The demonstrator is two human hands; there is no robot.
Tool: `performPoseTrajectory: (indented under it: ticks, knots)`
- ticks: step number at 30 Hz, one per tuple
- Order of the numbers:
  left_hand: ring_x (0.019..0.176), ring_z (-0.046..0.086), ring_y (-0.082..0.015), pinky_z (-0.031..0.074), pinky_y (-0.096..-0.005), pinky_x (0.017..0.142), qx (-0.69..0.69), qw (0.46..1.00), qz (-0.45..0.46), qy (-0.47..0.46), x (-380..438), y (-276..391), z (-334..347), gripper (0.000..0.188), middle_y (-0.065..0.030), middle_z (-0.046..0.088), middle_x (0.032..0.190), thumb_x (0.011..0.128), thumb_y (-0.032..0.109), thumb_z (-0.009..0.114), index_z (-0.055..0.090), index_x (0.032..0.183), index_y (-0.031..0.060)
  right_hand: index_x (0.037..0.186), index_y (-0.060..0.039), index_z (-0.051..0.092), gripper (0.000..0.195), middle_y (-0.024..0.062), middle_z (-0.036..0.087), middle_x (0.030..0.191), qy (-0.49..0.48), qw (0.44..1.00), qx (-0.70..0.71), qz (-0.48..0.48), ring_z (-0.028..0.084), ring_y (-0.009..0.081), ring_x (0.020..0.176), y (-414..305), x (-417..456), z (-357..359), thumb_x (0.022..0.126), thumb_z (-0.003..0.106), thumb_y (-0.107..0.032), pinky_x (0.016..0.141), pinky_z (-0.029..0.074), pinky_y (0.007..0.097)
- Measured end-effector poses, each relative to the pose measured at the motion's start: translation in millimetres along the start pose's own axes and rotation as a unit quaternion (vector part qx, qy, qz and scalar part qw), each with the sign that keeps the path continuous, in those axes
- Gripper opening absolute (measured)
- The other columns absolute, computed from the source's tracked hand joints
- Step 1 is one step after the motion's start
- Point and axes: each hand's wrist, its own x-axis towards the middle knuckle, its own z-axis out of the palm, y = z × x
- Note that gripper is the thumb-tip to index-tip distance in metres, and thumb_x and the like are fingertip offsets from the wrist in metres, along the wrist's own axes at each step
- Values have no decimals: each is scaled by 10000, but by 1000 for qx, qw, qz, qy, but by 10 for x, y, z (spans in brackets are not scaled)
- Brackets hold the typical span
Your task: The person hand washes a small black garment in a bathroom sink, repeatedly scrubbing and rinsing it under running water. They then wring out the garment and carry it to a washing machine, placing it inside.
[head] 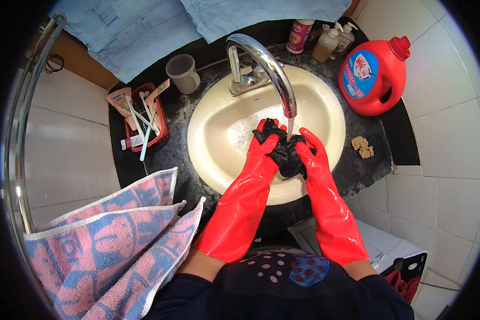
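Note:
Both my hands wear long, shiny red rubber gloves. A wet, bunched black cloth (287, 158) is gripped between them over the front part of the cream oval washbasin (212, 120). My left hand (265, 145) holds its left end, with the thumb on top. On the other side my right hand (313, 150) pinches the right part of the bundle. From the curved chrome faucet (282, 80) a stream of water (290, 129) runs straight onto the cloth. Much of the fingers lies hidden beneath the fabric.
A red detergent jug (374, 78) stands right of the basin, near crumpled beige scraps (362, 147). Pump bottles (326, 44) and a pink bottle (299, 37) are behind. Leftward are a plastic mug (183, 74), a red basket (162, 130) of toothbrushes, and hanging towels (116, 240).

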Motion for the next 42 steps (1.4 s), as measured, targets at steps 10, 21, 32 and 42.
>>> performPoseTrajectory:
  ticks: [10,21,32,42]
  knots:
    - [1345,473,-317,430,-524,1097,-63,996,41,46,103,216,-85,580,-101,465,1489,952,92,589,405,1501,121,1323,-24,599,395,75,697,1000,-7,993,82,85,671,158,823,-222,-95,-125,960,667,-163,758,560,293]
    - [1311,511,-345,445,-460,1096,13,999,-13,-32,11,178,118,649,-174,462,1473,903,-36,570,369,1513,53,1229,42,610,401,85,703,988,-82,988,-35,123,661,167,891,-131,60,-22,915,695,-192,820,521,289]
    - [1086,619,-358,512,-575,940,10,980,-128,152,-84,233,128,356,-197,631,1186,964,315,669,602,1089,-10,1119,6,649,252,41,586,688,-65,994,-39,81,588,150,593,-29,187,-215,893,633,-103,517,457,289]
    - [1199,550,-412,475,-596,1000,-140,976,-128,103,-137,155,285,517,-218,547,1341,969,470,616,523,1360,146,1235,22,637,372,119,708,969,-23,994,58,92,668,182,775,-354,3,-83,935,649,-196,665,553,320]
